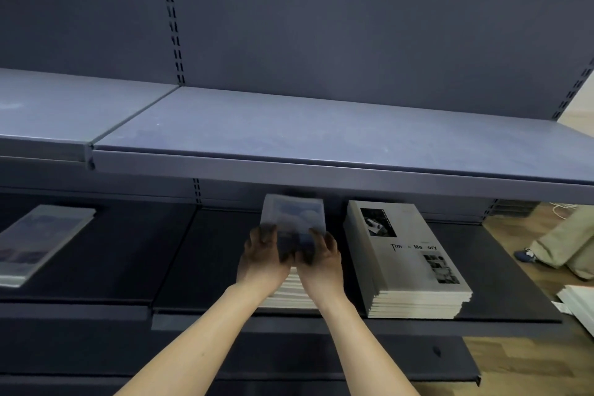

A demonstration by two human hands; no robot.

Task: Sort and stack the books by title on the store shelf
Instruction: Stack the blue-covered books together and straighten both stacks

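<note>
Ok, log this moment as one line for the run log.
hands: left and right grip blue-cover book | over middle stack | grey stack at right

We see both hands holding one blurred book (293,215) by its near end, the left hand (264,252) on its left edge and the right hand (321,255) on its right, fingers curled round it. It sits over a pile of books (291,294) on the dark lower shelf (128,251). Just right of that pile stands a grey stack (408,264); well to its left lies another book (38,241). Above the pile runs a bare blue-grey shelf (289,128).
</note>
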